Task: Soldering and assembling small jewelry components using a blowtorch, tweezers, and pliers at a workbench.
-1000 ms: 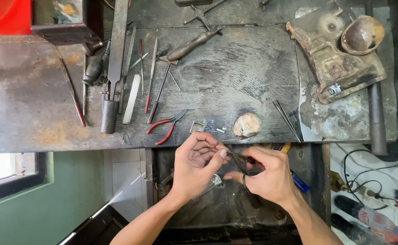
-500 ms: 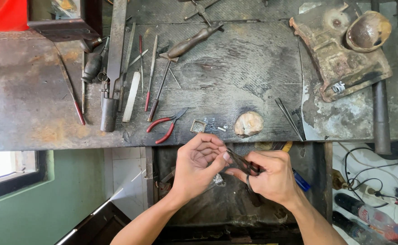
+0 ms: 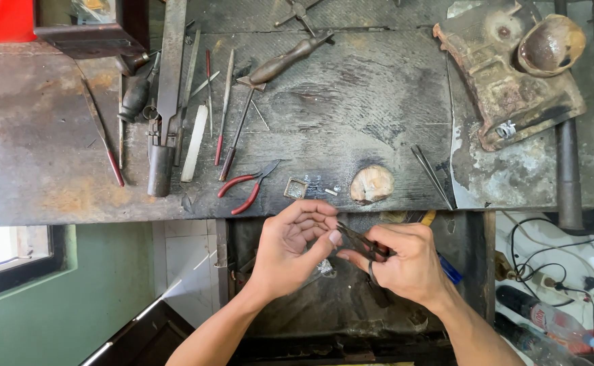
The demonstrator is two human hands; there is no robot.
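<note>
Now dark pliers (image 3: 359,241) gripped in right hand (image 3: 405,261), tips touching left hand (image 3: 291,247) fingertips.

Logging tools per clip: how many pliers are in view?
2: red-handled pliers lying on the bench, and dark pliers in the right hand. Others may be hidden.

Left hand (image 3: 289,247) fingers pinched, right hand (image 3: 405,261) curled shut, fingertips meeting

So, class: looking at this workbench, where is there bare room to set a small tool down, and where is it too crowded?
Bare room: the bench centre, between the hammer and the rusty metal block, and the left end beyond the red-tipped rod. Crowded: the files and tools around the red-handled pliers, and the front edge by the left hand and right hand.
</note>
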